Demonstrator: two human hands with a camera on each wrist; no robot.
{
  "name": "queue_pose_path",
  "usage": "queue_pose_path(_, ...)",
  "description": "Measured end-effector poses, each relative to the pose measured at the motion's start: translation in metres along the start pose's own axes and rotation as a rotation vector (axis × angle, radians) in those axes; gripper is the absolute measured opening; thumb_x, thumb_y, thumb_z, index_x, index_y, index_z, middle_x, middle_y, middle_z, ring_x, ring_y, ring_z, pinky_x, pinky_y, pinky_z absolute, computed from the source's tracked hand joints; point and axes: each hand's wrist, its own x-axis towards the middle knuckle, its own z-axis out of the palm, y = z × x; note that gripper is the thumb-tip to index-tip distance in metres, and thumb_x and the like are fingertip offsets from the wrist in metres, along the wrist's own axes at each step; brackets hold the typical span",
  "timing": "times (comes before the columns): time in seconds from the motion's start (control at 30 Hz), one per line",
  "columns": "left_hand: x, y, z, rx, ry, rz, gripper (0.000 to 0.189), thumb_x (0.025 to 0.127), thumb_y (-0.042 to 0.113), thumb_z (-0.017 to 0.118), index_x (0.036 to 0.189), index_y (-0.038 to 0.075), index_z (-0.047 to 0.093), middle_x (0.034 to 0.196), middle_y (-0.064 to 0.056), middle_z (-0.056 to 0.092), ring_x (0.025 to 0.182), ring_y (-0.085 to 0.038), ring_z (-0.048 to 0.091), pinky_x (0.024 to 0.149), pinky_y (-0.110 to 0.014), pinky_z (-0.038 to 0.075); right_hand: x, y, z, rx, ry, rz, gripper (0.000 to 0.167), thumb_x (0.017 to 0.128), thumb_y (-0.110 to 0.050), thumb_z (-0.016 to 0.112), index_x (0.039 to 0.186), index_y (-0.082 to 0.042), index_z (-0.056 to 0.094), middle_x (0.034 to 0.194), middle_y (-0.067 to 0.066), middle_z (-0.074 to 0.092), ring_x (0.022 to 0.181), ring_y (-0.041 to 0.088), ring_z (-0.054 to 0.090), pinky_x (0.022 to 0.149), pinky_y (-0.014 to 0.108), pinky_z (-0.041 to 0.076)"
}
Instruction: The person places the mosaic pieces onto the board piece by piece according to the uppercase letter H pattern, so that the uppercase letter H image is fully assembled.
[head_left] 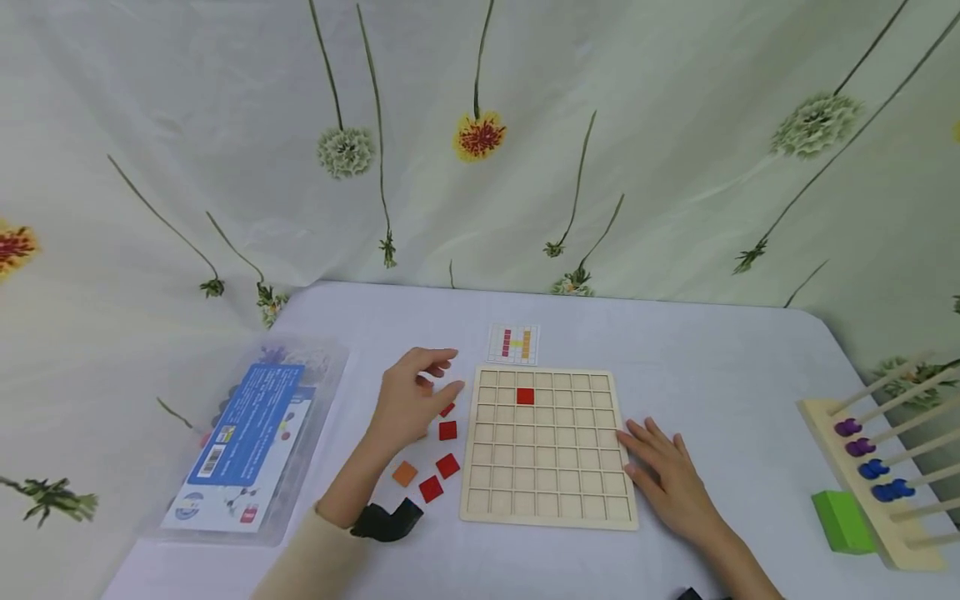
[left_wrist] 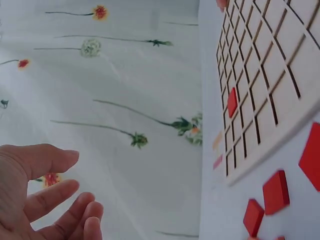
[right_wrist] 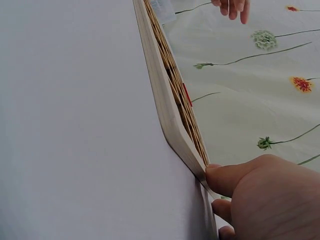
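Note:
A wooden grid board [head_left: 551,450] lies flat, with one red square tile [head_left: 525,397] in a cell of its second row. My left hand [head_left: 411,398] hovers left of the board, over loose red tiles [head_left: 447,431]. In the left wrist view, the left hand [left_wrist: 47,195] has its thumb and fingers apart and nothing between them. At the board's right edge rests my right hand [head_left: 667,479], fingers extended. The right wrist view shows the thumb of the right hand [right_wrist: 270,195] against the board's side [right_wrist: 172,120]. An orange tile [head_left: 405,474] sits near the red ones.
Behind the board lies a small pattern card [head_left: 513,344]. A clear plastic box [head_left: 288,500] with a blue-and-white booklet [head_left: 251,433] stands at the left. To the right are a wooden bead rack [head_left: 862,492] and a green block [head_left: 842,522]. A flowered cloth [head_left: 637,150] hangs behind the table.

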Motion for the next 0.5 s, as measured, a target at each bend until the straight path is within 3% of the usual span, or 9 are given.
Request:
queue_pose_path(0.1,-0.012,-0.011,-0.017,-0.003,0.101,0.009,0.041,0.081,0.006,0.077,0.121,0.007,0.067,0.107,-0.01,0.066,0.093,-0.021,0.061,0.077,-0.027,0.052,0.0,0.001,-0.001,0.001,-0.009,0.009,0.042,0.092,-0.015,0.065,0.134,-0.01,0.06,0.144,0.021,0.05,0.138,0.05,0.032,0.111,0.071,0.01)
queue_pose_path(0.2,-0.023,-0.022,-0.024,0.0,0.16,0.005,0.04,0.08,0.005,0.077,0.119,0.006,0.067,0.105,-0.008,0.066,0.09,-0.022,0.062,0.074,-0.022,0.051,-0.001,0.002,-0.001,0.001,-0.017,0.018,0.042,0.092,-0.016,0.064,0.134,-0.009,0.059,0.144,0.021,0.049,0.139,0.049,0.031,0.111,0.07,0.008)
queue_pose_path(0.5,-0.05,-0.053,-0.006,-0.055,0.135,-0.07,0.038,0.08,0.001,0.077,0.116,0.003,0.067,0.105,-0.012,0.067,0.088,-0.022,0.063,0.074,-0.026,0.055,-0.001,0.0,-0.001,0.013,-0.009,0.007,0.042,0.092,-0.015,0.064,0.134,-0.01,0.059,0.144,0.021,0.05,0.139,0.05,0.032,0.111,0.071,0.009)
